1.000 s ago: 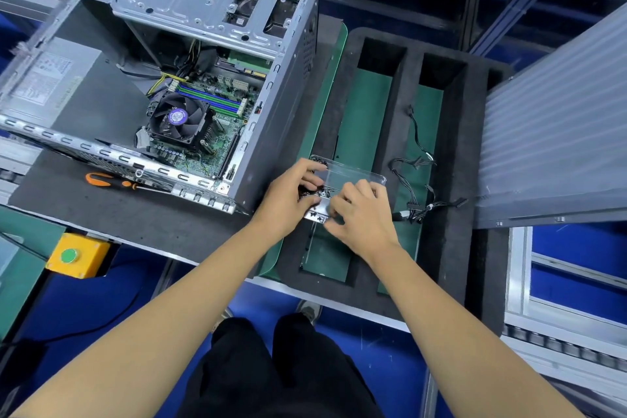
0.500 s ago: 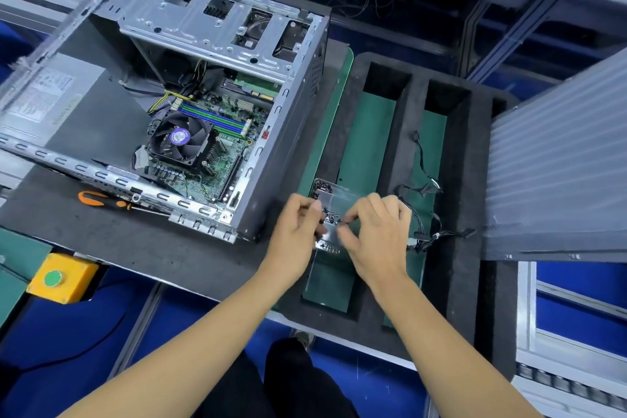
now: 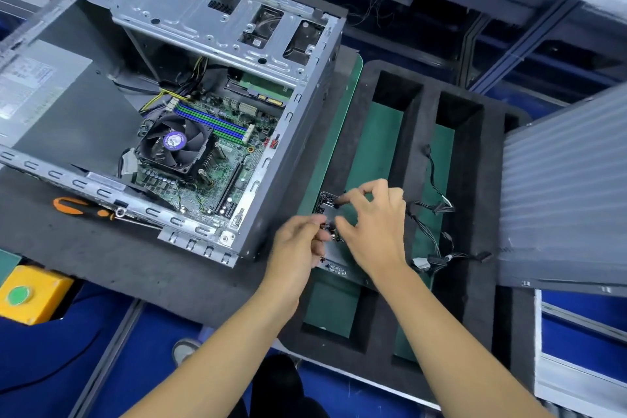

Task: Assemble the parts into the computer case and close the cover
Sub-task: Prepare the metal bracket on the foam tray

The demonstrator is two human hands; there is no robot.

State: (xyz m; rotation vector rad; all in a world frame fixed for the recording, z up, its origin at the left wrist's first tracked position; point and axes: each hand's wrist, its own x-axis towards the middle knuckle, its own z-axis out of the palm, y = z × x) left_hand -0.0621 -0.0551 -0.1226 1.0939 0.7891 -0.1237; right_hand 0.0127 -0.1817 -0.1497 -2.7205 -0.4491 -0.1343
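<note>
Head view: at the lower middle of the frame both hands meet over a clear plastic box point(image 3: 334, 249) of small parts that lies across the left slot of a black foam tray point(image 3: 475, 299). The left hand point(image 3: 298, 244) has its fingers curled, pinching small dark pieces at the box's near left edge. The right hand point(image 3: 376, 224) arches over the box with thumb and forefinger brought close together; what they hold, if anything, is too small to tell. In the tray's right slot, to the right of the hands, lies a bundle of black cables point(image 3: 437, 234) with connectors. The open computer case point(image 3: 288, 146) fills the upper left on a dark table point(image 3: 112, 258), with its motherboard point(image 3: 234, 159) and a black cooler fan point(image 3: 171, 142) exposed. An orange-handled screwdriver point(image 3: 79, 207) lies on the table against the case's near edge. A grey ribbed side panel point(image 3: 563, 193) leans at the right edge. A yellow box with a green button point(image 3: 29, 293) sits at lower left.
</note>
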